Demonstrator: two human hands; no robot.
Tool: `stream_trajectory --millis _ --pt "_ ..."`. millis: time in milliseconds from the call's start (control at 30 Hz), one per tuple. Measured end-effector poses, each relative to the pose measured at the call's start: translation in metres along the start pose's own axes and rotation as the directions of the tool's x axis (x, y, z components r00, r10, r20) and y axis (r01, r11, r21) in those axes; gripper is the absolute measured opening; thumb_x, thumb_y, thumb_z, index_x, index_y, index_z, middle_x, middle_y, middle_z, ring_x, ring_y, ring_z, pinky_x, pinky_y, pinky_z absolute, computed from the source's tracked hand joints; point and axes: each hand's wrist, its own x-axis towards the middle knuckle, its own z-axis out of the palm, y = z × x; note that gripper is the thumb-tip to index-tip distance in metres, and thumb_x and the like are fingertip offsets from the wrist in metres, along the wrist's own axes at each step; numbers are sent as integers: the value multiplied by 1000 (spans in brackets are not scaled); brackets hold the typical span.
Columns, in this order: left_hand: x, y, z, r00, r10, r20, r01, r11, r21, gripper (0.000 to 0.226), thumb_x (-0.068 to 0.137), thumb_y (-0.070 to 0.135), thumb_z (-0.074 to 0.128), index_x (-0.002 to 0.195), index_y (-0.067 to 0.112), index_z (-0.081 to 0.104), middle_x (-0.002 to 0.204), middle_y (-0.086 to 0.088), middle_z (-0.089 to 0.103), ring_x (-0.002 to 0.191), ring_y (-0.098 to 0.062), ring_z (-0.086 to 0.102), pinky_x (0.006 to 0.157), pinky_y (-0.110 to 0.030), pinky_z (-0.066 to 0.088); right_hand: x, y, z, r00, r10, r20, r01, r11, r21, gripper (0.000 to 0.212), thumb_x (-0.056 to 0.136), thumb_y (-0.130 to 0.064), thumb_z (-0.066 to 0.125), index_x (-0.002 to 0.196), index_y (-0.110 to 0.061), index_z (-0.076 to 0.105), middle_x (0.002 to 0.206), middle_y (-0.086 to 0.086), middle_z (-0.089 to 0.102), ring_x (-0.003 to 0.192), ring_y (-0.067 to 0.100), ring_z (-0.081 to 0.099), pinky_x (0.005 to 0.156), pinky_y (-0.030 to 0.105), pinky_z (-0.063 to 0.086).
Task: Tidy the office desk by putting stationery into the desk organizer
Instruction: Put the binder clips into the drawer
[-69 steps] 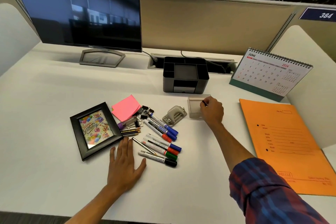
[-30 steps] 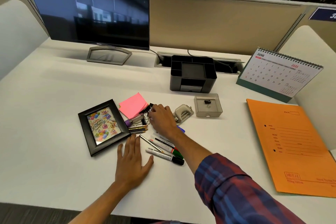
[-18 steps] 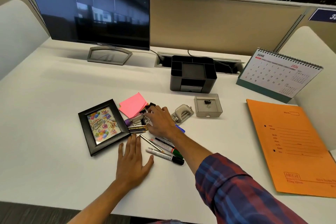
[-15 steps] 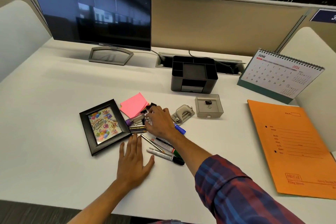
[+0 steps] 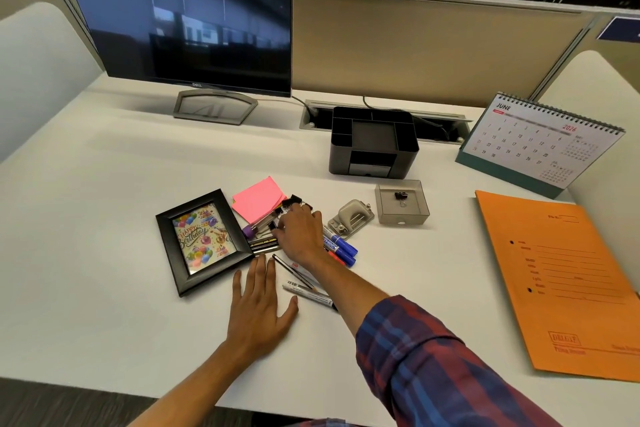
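Fingers [image 5: 294,215] of my right hand [image 5: 300,236] curl down into the binder clips [image 5: 277,215], back from the drawer tray [image 5: 401,202]; whether they have one pinched yet I can't tell.
2.3 s ago my right hand was at the tray dropping a clip [image 5: 400,196]; that clip now lies inside it, and the hand has crossed left to the pile beside the pink sticky notes [image 5: 258,198]. Over the last second it only shifts a little, so I judge it's working on a second clip. My left hand [image 5: 258,302] has stayed flat on the surface [image 5: 104,253], fingers straight, holding nothing. Markers [image 5: 341,246], pencils [image 5: 265,244] and punch [image 5: 351,218] still loose; desk organizer [image 5: 374,142] at the back looks empty, so lots remains.
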Motion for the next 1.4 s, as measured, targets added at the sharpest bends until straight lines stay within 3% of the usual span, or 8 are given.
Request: stream_trajectory --millis 300,500,733,1033,1233,1400 --pt "0 -1 -2 1000 -4 9 4 1000 -6 81 94 61 21 152 4 23 156 -18 28 145 -25 19 116 -48 7 6 -5 1 1000 14 -25 -14 1000 6 29 91 -39 60 107 -16 70 115 5 63 112 24 53 99 41 35" --pt "0 0 -1 1000 -2 14 2 1000 -4 81 95 61 20 152 4 21 157 -17 26 146 -25 18 116 -49 8 7 -3 -1 999 7 -40 -8 1000 -18 25 91 -38 61 95 -15 70 104 5 66 104 24 56 94 40 35" --pt "0 -1 -2 1000 -5 14 5 1000 -9 82 94 62 20 153 5 19 159 -16 22 147 -25 17 117 -48 7 7 3 2 997 -49 -56 49 999 -1 24 92 -36 58 104 -18 66 114 4 61 110 23 51 93 39 33" --pt "-1 -1 -1 1000 -6 19 6 1000 -4 81 93 60 26 152 5 22 158 -16 25 146 -26 18 118 -47 4 3 11 -1 994 -108 -6 107 975 193 19 88 -38 62 98 -22 64 107 -4 62 106 15 52 92 35 24" --pt "-1 -2 -2 1000 -8 24 8 1000 -10 81 94 61 20 153 5 19 158 -16 24 147 -26 17 118 -46 5 -3 24 -19 997 59 -56 -27 890 456 20 85 -36 69 98 -22 65 95 -7 71 90 12 62 95 34 38" --pt "0 -3 1 1000 -7 19 8 1000 -8 84 94 64 16 155 8 12 161 -12 15 149 -22 9 119 -45 2 -5 52 -33 952 259 -161 -97 758 645 15 81 -31 75 89 -22 66 80 -15 66 77 1 63 83 38 55"
